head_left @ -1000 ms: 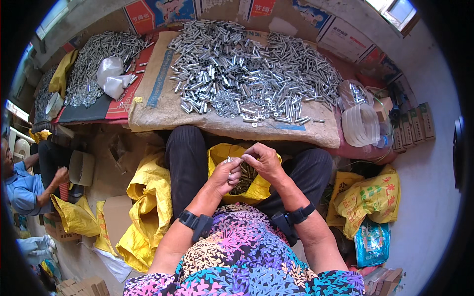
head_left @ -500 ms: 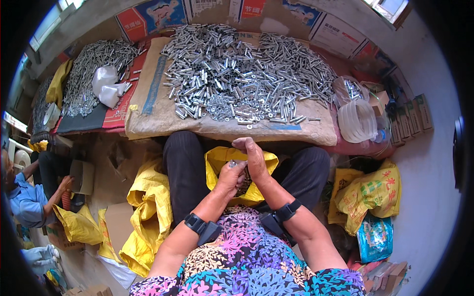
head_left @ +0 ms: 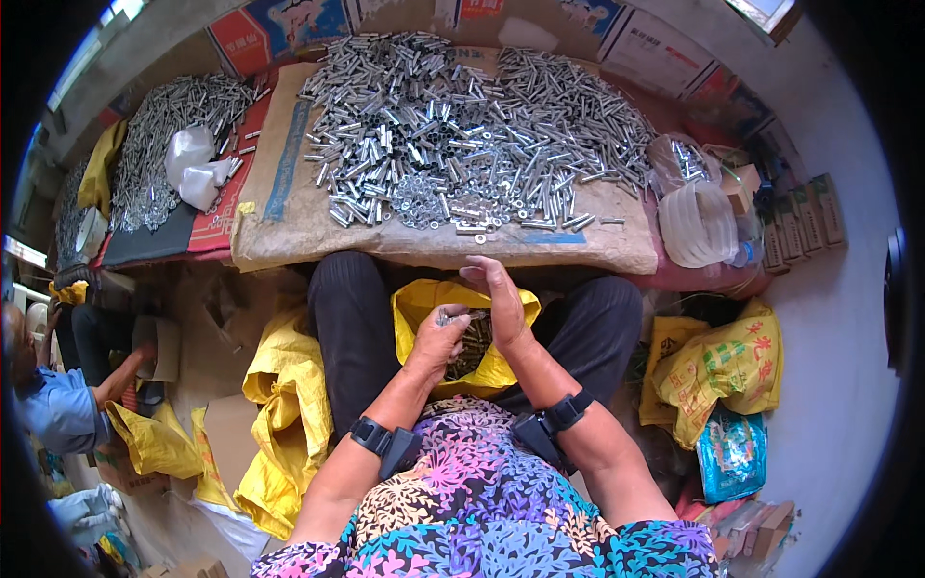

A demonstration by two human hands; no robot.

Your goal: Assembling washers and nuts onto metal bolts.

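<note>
Over an open yellow woven sack (head_left: pixel 409 306) between my knees, my left hand (head_left: pixel 438 339) is closed on a small silvery metal piece (head_left: pixel 449 316); its exact kind is too small to tell. My right hand (head_left: pixel 501 306) is just beside it, fingers stretched out and slightly bent, with nothing visible in them. Brass-coloured metal rods (head_left: pixel 471 349) lie inside the sack, partly hidden by my hands. On the bench ahead spreads a large heap of silvery metal sleeves and rods (head_left: pixel 385 135). Loose washers and nuts (head_left: pixel 419 197) lie at its near side.
Clear plastic tubs (head_left: pixel 696 226) stand at the bench's right end. Another metal heap (head_left: pixel 173 135) with white plastic bags (head_left: pixel 198 173) lies left. Yellow sacks flank me, left (head_left: pixel 279 405) and right (head_left: pixel 723 371). A co-worker in a blue shirt (head_left: pixel 63 405) sits at far left.
My hands have moved slightly apart, the left one a little to the left and lower. More of the sack's contents shows between them. The whole view has shifted slightly.
</note>
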